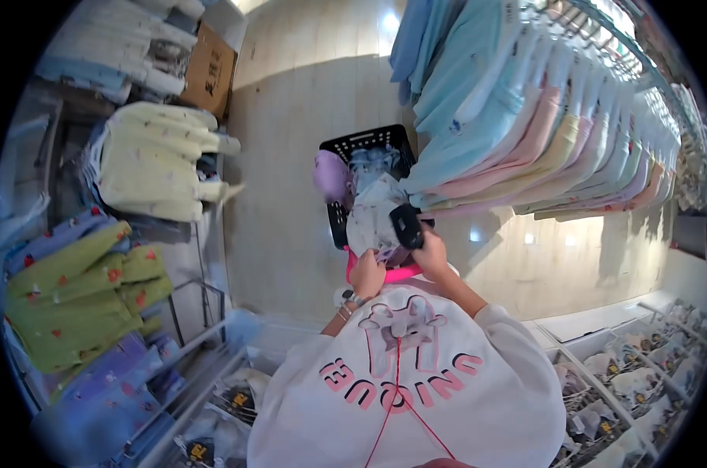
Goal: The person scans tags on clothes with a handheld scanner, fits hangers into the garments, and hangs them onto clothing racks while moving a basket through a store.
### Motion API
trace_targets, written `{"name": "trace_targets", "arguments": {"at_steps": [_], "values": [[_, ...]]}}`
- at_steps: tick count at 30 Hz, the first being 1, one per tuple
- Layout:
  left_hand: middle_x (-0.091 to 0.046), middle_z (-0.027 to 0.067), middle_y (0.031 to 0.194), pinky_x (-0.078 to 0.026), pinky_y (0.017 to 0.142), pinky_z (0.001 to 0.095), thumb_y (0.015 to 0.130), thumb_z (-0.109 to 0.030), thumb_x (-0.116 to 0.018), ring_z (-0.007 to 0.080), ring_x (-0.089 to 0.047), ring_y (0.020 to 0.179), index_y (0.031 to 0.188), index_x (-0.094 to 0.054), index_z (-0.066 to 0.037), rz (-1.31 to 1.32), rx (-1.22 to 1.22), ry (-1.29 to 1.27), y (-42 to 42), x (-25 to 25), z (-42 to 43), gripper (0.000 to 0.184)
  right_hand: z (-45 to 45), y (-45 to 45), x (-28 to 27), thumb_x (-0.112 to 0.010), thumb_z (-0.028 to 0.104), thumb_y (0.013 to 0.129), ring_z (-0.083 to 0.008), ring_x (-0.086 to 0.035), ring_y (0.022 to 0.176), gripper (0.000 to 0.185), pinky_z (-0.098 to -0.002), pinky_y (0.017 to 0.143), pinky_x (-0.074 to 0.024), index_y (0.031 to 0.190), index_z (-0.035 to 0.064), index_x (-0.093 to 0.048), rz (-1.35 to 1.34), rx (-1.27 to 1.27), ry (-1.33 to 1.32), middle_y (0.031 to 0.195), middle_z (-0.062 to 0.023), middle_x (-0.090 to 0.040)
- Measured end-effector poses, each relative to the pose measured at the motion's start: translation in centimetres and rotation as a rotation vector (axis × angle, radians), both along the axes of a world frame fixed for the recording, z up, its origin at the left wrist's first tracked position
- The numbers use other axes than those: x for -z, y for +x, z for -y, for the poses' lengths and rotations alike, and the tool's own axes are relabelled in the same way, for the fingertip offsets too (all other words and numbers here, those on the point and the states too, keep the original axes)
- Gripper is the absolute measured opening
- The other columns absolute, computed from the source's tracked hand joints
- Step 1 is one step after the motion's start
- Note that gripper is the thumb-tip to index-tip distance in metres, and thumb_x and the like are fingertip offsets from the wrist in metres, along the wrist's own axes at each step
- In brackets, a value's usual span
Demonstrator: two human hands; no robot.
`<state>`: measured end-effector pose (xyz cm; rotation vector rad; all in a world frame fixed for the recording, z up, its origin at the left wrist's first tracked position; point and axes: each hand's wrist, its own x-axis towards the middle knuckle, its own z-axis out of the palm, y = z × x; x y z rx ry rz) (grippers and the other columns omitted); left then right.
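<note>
- Basket [401,144] ahead, clothes [378,207] inside.
- Left hand [367,273] and right hand [433,253] by its near end; handheld device [406,226] in the right.
- Right: row of hanging tops [517,132].
- Left: garments [154,160], carton [210,74] beyond.
- Near corners, both sides: bagged items [638,384].

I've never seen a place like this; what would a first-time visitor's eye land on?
Probably the row of pastel clothes hanging at the upper right, in blues, pinks and yellow. Next, perhaps, the black basket near the centre, with clothing inside, and the black handheld device in the right hand. At the bottom, the wearer's white sweatshirt stands out with its pink-and-black lettering.
</note>
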<state>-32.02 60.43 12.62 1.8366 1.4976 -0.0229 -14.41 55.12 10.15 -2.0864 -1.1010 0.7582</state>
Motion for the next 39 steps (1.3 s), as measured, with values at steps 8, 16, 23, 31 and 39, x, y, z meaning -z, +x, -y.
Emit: {"name": "trace_targets", "arguments": {"at_steps": [8, 16, 23, 31, 39], "values": [[-0.066, 0.0184, 0.086, -0.049, 0.068, 0.0418, 0.083, -0.013, -0.057, 0.0347, -0.064, 0.081, 0.097, -0.062, -0.003, 0.289, -0.164, -0.22, -4.7, 6.4, -2.3, 0.017, -0.2, 4.3, 3.5, -0.066, 0.01, 0.068, -0.0431, -0.061, 0.093, 0.045, -0.046, 0.079, -0.0495, 0.11, 0.0001, -0.057, -0.079, 0.087, -0.21, 0.093, -0.028, -0.063], [-0.057, 0.0007, 0.091, -0.042, 0.072, 0.0234, 0.088, -0.007, -0.053, 0.0077, -0.05, 0.082, 0.104, -0.061, -0.001, 0.825, -0.599, -0.039, -11.2, -14.2, -11.3, 0.018, -4.8, 6.9, 8.7, -0.073, 0.015, 0.066, -0.0414, -0.062, 0.095, 0.044, -0.0443, 0.081, -0.049, 0.105, -0.0016, -0.06, -0.213, -0.068, -0.171, 0.095, -0.026, -0.065], [-0.055, 0.0033, 0.096, -0.042, 0.08, 0.0244, 0.091, -0.005, -0.049, 0.0097, -0.05, 0.088, 0.099, -0.055, 0.0, 0.676, -0.641, 0.37, -12.1, -19.1, -11.0, 0.011, -10.6, 4.4, 14.1, -0.077, 0.011, 0.06, -0.0405, -0.062, 0.097, 0.056, -0.043, 0.085, -0.0502, 0.109, -0.0069, -0.056, 0.108, -0.483, -0.487, 0.1, -0.0286, -0.063], [-0.054, 0.0028, 0.093, -0.042, 0.078, 0.0229, 0.092, -0.006, -0.051, 0.0092, -0.051, 0.085, 0.097, -0.054, -0.001, 0.708, -0.803, 0.407, -12.4, -17.6, -9.7, 0.007, -9.9, 1.2, 21.0, -0.064, 0.012, 0.072, -0.037, -0.06, 0.106, 0.044, -0.041, 0.09, -0.0497, 0.113, -0.0022, -0.057, 0.083, -0.867, -0.908, 0.115, -0.0263, -0.059], [-0.056, 0.0035, 0.095, -0.043, 0.079, 0.0234, 0.094, -0.007, -0.05, 0.009, -0.052, 0.086, 0.098, -0.054, -0.001, 0.628, -0.843, 0.405, -12.8, -16.9, -8.6, 0.009, -6.0, 0.5, 23.8, -0.054, 0.009, 0.081, -0.0363, -0.059, 0.108, 0.037, -0.0487, 0.09, -0.0479, 0.117, 0.0017, -0.053, 0.199, -0.594, -0.807, 0.117, -0.0202, -0.058]]}}
